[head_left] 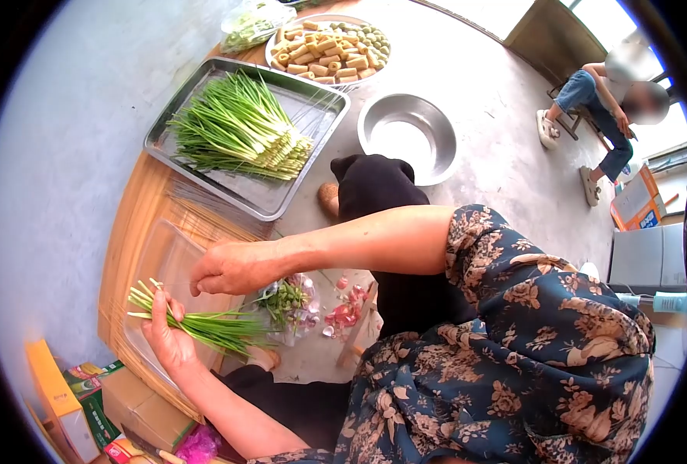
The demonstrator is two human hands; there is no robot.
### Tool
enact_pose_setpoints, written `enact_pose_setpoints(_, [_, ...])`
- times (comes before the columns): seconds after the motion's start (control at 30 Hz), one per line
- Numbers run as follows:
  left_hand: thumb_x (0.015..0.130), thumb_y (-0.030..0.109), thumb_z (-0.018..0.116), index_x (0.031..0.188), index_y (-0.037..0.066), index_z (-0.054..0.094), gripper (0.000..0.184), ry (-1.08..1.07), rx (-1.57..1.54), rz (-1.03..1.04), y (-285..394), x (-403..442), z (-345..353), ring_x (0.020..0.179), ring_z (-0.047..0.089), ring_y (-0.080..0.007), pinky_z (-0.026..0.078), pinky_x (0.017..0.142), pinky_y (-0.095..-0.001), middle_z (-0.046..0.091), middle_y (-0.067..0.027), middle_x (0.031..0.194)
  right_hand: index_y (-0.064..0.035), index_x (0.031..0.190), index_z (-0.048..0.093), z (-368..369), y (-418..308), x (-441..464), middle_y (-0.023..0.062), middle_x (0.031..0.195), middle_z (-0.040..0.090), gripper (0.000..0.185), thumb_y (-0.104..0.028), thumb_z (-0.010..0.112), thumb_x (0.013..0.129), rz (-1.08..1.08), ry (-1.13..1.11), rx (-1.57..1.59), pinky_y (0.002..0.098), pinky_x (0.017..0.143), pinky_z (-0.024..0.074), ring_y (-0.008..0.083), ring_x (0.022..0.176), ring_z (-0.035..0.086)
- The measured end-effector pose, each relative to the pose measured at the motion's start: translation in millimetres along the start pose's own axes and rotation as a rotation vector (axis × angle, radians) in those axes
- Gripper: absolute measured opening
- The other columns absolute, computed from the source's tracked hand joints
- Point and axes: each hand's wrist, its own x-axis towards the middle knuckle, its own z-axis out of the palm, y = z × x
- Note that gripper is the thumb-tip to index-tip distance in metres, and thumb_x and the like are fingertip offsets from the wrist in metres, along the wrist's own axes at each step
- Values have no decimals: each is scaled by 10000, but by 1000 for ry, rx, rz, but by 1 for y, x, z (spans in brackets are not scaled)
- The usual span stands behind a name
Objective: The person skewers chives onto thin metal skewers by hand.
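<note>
My left hand is closed around a small bunch of garlic chives, its pale cut ends pointing to the upper left. Just above it, my right hand has its fingers pinched together. A faint thin line, like a skewer, runs from those fingertips towards the chive stems. Both hands are over a clear plastic tray on the wooden table. Beyond them, a metal tray holds a large pile of garlic chives. Thin skewers lie between the two trays.
A round platter of skewered food rolls stands at the back. On the floor are a steel basin, bags of vegetable scraps and red peelings. Cardboard boxes sit lower left. Another person sits upper right.
</note>
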Motion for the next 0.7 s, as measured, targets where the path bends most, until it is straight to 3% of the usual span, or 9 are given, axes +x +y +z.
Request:
enact_pose_setpoints(0.13, [850,106,676,992,28,601,178,-39,26,-11,-2,-3,9,588,434,-85,344,542,-225,569,-21,841,-18,1035,639,1,2,1,178,941,659,274,-189,470,904,4,18,26,398,810,471,313,897,619])
enact_pose_setpoints(0.23, [854,124,676,1078,31,578,261,-51,36,-22,-8,-3,12,606,443,-84,344,550,-219,574,-18,871,-14,1019,643,2,3,2,183,920,660,266,-182,476,897,-5,38,-6,403,793,474,318,870,621])
enact_pose_setpoints(0.3, [846,91,675,1008,19,607,191,-72,51,-22,-10,-3,15,621,459,-90,353,534,-223,596,-35,873,-45,978,677,4,7,4,172,803,655,260,-198,496,871,-68,130,7,414,726,483,333,792,624])
enact_pose_setpoints(0.43, [850,86,672,1009,14,619,182,-74,54,-6,-13,-5,26,615,462,-94,356,529,-217,611,-43,890,-6,978,648,1,2,3,192,866,652,245,-172,493,883,-22,104,-7,414,754,473,336,828,617])
enact_pose_setpoints(0.63, [859,105,669,987,19,626,160,-41,50,-23,-16,-5,26,589,458,-90,340,513,-211,603,-36,826,-38,906,649,7,3,3,144,834,656,193,-155,498,882,-32,92,82,407,739,467,323,792,604])
enact_pose_setpoints(0.7, [858,110,672,981,21,625,158,-30,50,-3,-24,-4,20,582,455,-89,336,510,-210,597,-32,813,-56,870,649,10,4,4,120,764,653,204,-179,490,906,-76,87,23,394,678,472,282,705,605])
